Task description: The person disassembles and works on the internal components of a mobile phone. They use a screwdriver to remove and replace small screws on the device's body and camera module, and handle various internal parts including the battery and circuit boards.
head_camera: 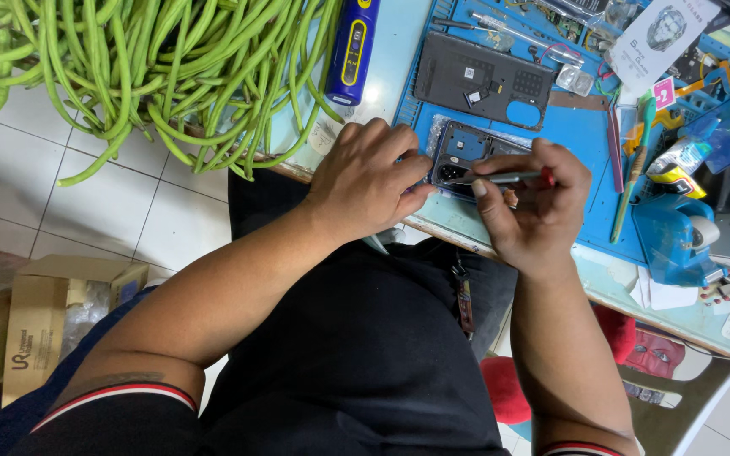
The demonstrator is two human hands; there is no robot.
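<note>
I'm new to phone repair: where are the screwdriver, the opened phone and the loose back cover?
screwdriver (pixel 500 178), head view, on its metal shaft.
opened phone (pixel 458 152), head view, on its upper inside.
back cover (pixel 483 80), head view, on its dark middle.

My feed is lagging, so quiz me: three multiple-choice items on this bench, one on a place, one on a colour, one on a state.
1. Where does the pile of long beans lie?
A. upper left
B. lower right
C. on the mat

2. What colour is the work mat?
A. red
B. blue
C. white

3. What state is the phone in?
A. sealed
B. boxed
C. opened, back off

Answers:
1 A, green pods fill the upper left.
2 B, the mat under the parts is blue.
3 C, the left hand steadies it while the right hand works a screwdriver inside.
</note>
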